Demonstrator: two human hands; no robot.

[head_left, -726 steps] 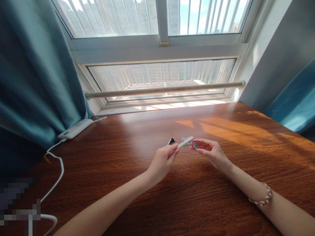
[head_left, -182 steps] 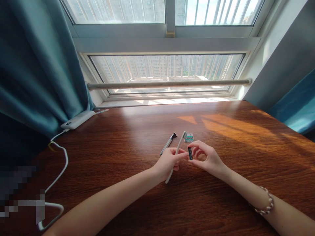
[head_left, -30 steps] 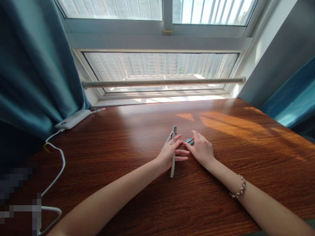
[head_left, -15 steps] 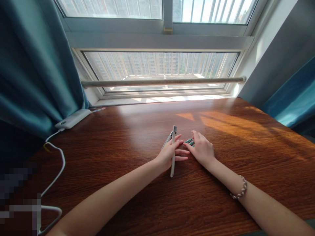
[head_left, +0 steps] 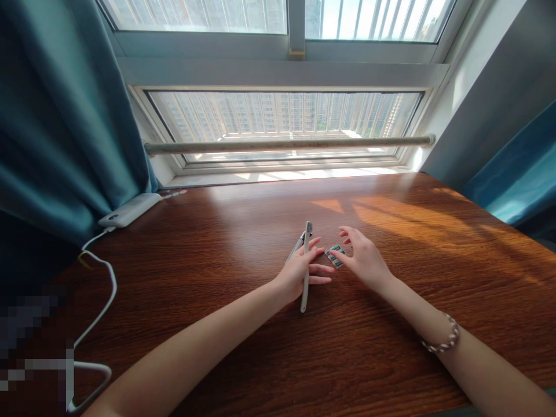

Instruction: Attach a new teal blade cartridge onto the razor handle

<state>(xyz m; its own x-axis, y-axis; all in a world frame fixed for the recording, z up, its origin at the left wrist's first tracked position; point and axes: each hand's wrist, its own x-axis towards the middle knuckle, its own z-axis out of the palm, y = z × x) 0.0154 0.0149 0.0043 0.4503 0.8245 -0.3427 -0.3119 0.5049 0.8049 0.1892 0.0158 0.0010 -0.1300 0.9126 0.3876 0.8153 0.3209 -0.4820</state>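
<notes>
My left hand holds a light-coloured toothbrush, its bristles pointing away from me. The thumb lies across the handle, and the other fingers stretch to the right. A slim silver pen-like stick shows behind that hand; whether it is held or lies on the table I cannot tell. Just right of the left fingertips, a small flat pack of what look like green-and-dark batteries lies on the table. My right hand is beside the pack, fingers apart and curved, with the thumb over its right part. Nothing shows in its fingers.
The brown wooden table runs up to the window sill. A white power bank or adapter with a white cable lies at the left, by a blue curtain. A metal rail crosses the window.
My right hand has drawn back to the right and its fingers have parted from the battery pack, which shows more fully. The left hand and toothbrush have hardly moved.
</notes>
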